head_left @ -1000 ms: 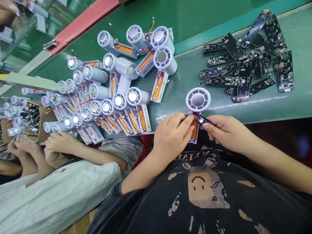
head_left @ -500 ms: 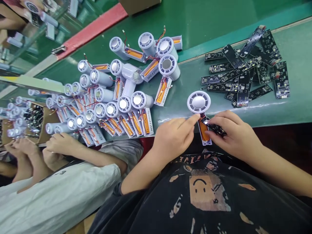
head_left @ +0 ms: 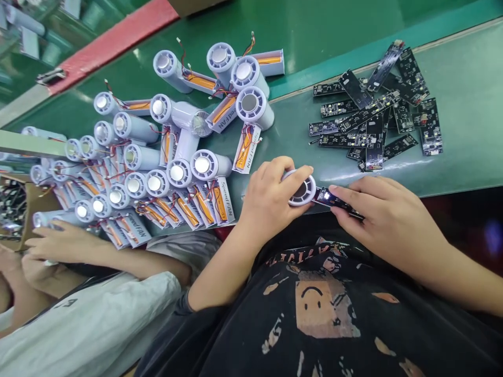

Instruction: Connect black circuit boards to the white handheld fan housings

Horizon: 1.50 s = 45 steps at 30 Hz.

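Note:
My left hand (head_left: 262, 201) is wrapped around the lilac head of a handheld fan (head_left: 305, 196), its ringed, dark-centred face turned up between thumb and fingers. Just right of the fan head, a narrow black circuit board (head_left: 327, 196) is pinched between the thumb and fingers of my right hand (head_left: 383, 212). A bright white spot shows on the board near my fingertip. The board's near end meets or sits beside the fan head's edge; whether they are joined I cannot tell. My hands and the board hide the fan's handle.
A heap of loose black circuit boards (head_left: 375, 139) lies on the green bench (head_left: 467, 115). Many lilac fans (head_left: 178, 173) with orange batteries and wires stand at left. Beyond a red strip (head_left: 118, 42) are more parts. A co-worker's hands (head_left: 58, 243) are at lower left, near a cardboard box (head_left: 33, 209).
My left hand has gone from pointing at the wiring to gripping the fan head. The fan has been turned, its orange battery now out of sight. The view has shifted right.

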Each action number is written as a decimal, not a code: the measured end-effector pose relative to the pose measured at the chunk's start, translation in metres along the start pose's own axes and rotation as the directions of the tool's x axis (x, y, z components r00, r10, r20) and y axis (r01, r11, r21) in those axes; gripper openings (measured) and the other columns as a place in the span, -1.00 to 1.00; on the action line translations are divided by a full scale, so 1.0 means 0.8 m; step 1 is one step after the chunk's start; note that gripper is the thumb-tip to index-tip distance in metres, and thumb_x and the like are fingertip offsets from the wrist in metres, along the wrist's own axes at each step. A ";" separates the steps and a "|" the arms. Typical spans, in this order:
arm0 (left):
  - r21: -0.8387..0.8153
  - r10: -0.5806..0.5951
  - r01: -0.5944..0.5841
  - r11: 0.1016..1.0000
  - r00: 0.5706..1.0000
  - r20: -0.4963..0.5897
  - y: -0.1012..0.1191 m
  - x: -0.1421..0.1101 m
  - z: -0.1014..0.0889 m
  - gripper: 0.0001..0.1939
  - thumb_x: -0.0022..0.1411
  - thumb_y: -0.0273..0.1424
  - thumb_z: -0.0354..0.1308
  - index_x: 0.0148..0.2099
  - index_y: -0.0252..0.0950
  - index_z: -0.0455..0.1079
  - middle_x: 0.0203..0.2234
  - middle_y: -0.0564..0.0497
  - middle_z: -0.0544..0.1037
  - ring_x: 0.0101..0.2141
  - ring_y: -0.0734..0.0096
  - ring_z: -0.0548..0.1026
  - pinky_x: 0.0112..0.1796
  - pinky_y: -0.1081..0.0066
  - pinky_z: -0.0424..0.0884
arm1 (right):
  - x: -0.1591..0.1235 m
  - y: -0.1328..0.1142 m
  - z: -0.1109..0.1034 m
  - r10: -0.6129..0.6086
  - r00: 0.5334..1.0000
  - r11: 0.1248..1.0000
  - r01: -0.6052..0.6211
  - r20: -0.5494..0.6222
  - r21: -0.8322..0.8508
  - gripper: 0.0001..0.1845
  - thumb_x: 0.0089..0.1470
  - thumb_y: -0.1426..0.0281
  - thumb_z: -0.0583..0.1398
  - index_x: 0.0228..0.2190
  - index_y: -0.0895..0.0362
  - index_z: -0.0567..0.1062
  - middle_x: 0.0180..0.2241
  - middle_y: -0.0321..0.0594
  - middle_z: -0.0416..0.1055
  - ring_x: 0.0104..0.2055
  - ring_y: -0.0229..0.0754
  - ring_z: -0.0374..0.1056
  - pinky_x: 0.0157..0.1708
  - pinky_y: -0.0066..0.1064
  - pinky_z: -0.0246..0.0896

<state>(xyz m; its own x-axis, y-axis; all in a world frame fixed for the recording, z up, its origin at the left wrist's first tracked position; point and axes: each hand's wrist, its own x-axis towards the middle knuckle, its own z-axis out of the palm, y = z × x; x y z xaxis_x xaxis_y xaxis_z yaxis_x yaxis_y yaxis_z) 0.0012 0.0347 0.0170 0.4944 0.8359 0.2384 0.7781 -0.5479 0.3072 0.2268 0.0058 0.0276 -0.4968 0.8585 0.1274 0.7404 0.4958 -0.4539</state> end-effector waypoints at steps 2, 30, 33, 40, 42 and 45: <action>-0.013 -0.024 0.024 1.000 1.000 -0.016 0.002 -0.004 0.002 -0.55 0.18 -0.21 0.31 0.09 -0.20 0.40 -0.16 -0.09 0.41 -0.15 0.19 0.39 -0.11 0.23 0.36 | 0.003 0.000 0.000 -0.026 1.000 1.000 0.026 0.005 0.003 -0.67 0.28 0.32 0.07 -0.08 0.13 0.56 -0.27 -0.07 0.45 -0.23 -0.05 0.37 -0.12 -0.17 0.31; -0.098 0.056 -0.039 0.994 0.982 0.179 0.024 0.014 -0.010 -0.80 0.31 -0.39 0.15 -0.02 -0.24 0.46 -0.01 -0.08 0.50 0.01 0.14 0.40 0.05 0.10 0.32 | 0.002 0.016 0.016 0.122 0.991 0.992 -0.123 -0.047 -0.028 -0.67 0.19 0.24 0.23 0.00 -0.03 0.55 -0.26 -0.17 0.43 -0.16 -0.03 0.30 -0.16 -0.16 0.08; -0.128 0.051 -0.025 0.991 0.976 0.210 0.025 0.020 -0.010 -0.86 0.31 -0.40 0.16 -0.10 -0.27 0.49 -0.12 -0.06 0.55 -0.08 0.19 0.43 -0.01 0.14 0.35 | -0.014 0.028 0.006 0.148 0.987 0.989 -0.148 -0.067 0.006 -0.51 0.16 0.20 0.26 0.10 0.05 0.45 -0.15 -0.13 0.47 -0.07 0.03 0.33 -0.07 -0.11 0.08; -0.147 0.016 0.016 0.989 0.977 0.214 0.027 0.024 -0.010 -0.88 0.25 -0.45 0.21 -0.14 -0.28 0.49 -0.17 -0.03 0.56 -0.11 0.19 0.44 -0.04 0.15 0.36 | -0.036 0.038 -0.004 0.182 0.980 0.981 -0.187 -0.078 -0.052 -0.84 0.21 0.27 0.23 -0.20 -0.02 0.61 -0.30 -0.23 0.46 -0.21 -0.06 0.33 -0.17 -0.16 0.03; -0.136 0.007 0.021 0.990 0.980 0.200 0.029 0.023 -0.009 -0.88 0.24 -0.46 0.21 -0.15 -0.30 0.48 -0.19 -0.04 0.55 -0.12 0.18 0.44 -0.04 0.14 0.37 | -0.030 0.036 -0.003 0.195 0.978 0.979 -0.199 -0.072 -0.054 -0.85 0.20 0.27 0.24 -0.21 -0.03 0.61 -0.29 -0.24 0.46 -0.21 -0.07 0.34 -0.17 -0.17 0.03; -0.148 0.004 0.020 0.989 0.987 0.158 0.037 0.019 -0.009 -0.83 0.24 -0.46 0.18 -0.10 -0.31 0.44 -0.14 -0.08 0.54 -0.06 0.16 0.44 0.02 0.11 0.37 | -0.020 0.032 0.002 0.139 0.990 0.981 -0.141 -0.021 -0.131 -0.76 0.19 0.26 0.24 -0.11 0.02 0.56 -0.21 -0.20 0.49 -0.15 -0.04 0.35 -0.14 -0.19 0.04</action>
<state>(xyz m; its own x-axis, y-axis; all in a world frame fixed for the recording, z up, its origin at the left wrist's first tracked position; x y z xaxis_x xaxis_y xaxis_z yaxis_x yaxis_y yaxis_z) 0.0285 0.0309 0.0361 0.5524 0.8286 0.0912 0.7218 -0.5302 0.4448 0.2528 0.0048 0.0123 -0.3792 0.9217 0.0812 0.8559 0.3827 -0.3478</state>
